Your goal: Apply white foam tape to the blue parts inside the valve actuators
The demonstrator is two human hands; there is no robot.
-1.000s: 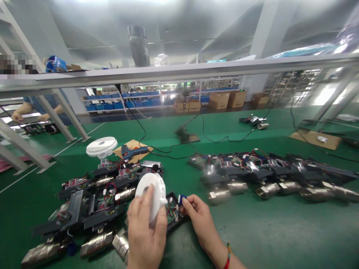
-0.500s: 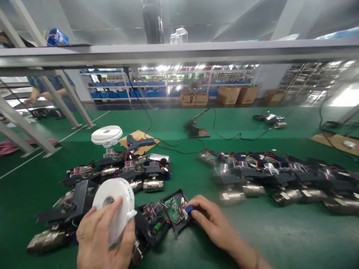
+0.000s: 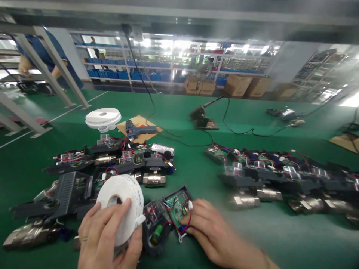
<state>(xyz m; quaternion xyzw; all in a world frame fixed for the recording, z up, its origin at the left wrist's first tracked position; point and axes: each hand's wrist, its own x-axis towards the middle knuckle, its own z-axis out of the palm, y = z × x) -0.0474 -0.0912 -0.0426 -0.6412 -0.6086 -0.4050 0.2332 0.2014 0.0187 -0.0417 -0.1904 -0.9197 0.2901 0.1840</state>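
My left hand (image 3: 105, 235) is wrapped round a roll of white tape (image 3: 135, 209) with blue print, whose loose end sticks out at the right. Fingers together, my right hand (image 3: 213, 233) grips a small blue block (image 3: 183, 226) in an open black housing, at the edge of its green circuit board (image 3: 176, 210). Red and black wires loop over the board. Just left of it, joined by wires, lies the dark actuator body (image 3: 153, 220) with a green cylindrical part. The roll partly covers this body, and my fingers hide most of the block.
Several actuators with metal valves stand in groups at left (image 3: 67, 194) and right (image 3: 260, 179). Behind are a glue gun (image 3: 140, 129) on cardboard, white reels (image 3: 103, 117) and a soldering iron stand (image 3: 204, 119) with a cable. Another person (image 3: 53, 56) is at far left.
My right hand has brought the blue block down and left against the board's housing. The tape roll stays in my left hand. The view has tilted downward.
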